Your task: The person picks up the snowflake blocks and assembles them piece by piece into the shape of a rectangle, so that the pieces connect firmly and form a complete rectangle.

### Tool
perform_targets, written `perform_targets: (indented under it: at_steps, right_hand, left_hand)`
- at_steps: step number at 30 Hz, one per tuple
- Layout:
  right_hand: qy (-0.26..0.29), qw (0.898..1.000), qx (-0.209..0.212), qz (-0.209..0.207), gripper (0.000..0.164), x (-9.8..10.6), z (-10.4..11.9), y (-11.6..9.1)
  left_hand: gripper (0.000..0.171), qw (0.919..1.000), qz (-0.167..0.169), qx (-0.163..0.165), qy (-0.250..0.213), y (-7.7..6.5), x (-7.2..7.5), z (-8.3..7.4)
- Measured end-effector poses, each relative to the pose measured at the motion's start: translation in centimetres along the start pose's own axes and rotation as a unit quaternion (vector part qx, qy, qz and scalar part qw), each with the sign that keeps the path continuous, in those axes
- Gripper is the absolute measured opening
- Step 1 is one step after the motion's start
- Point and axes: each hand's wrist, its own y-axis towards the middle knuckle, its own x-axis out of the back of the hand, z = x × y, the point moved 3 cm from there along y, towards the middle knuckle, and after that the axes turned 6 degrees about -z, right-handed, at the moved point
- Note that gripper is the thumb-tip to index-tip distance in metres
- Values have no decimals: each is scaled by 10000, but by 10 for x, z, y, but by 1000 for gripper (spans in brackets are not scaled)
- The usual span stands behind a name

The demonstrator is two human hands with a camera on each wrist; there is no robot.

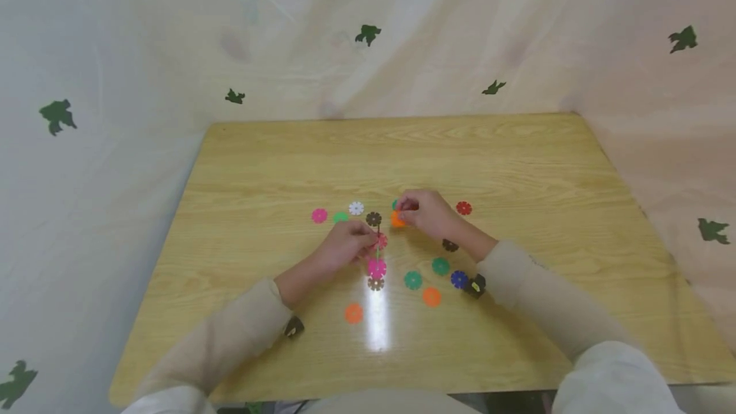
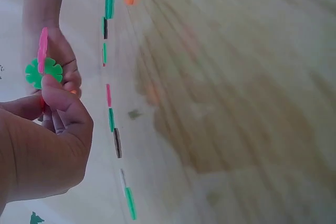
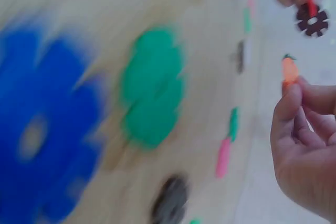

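In the head view my left hand [image 1: 345,245] pinches a small chain of slotted, flower-shaped plastic discs. A pink disc [image 2: 43,50] stands crosswise in a green disc [image 2: 44,72] in the left wrist view. At the chain's other end, the right wrist view shows a red disc [image 3: 309,1] edge-on, joined to a dark brown disc [image 3: 312,20]. My right hand [image 1: 427,213] pinches an orange disc [image 3: 290,70] between thumb and fingertips, apart from the chain. A teal disc [image 1: 395,204] peeks out beside the right fingers.
Loose discs lie around the hands on the wooden table [image 1: 241,171]: pink [image 1: 319,216], white [image 1: 356,208], red [image 1: 463,208], blue [image 1: 459,279], orange [image 1: 354,313] and several more. Pale curtains with green bird shapes enclose the table's back and sides.
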Motion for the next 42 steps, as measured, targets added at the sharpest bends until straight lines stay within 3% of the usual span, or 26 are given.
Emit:
perform_targets:
  at_steps: [4,9,22,29,36,42]
  right_hand:
    - [1236,9923,-69,-77,13,-2,14,0]
    - [1666,9857,-263,-29,22,-4,22,-1]
    - [1708,9850,-180,147,17,-9,23,-3]
    - [1432,9897,-60,-58,13,-14,31,-6]
    - [1498,9886,-117,-129,12,-21,31,-9]
    - [1366,9899,-371,-74,16,-22,29,-8]
  left_hand:
    - [17,9995,114,-267,93,-2,-3,-2]
    - [17,9983,206,-486,239,-5,-4,-5]
    - [14,9978,182,-427,473,-1,-5,-2]
    - [11,9986,-98,-233,459,-2,-5,2]
    - [11,9976,-337,-81,595,-5,-4,0]
    - [10,9994,-142,36,309,-4,-4,0]
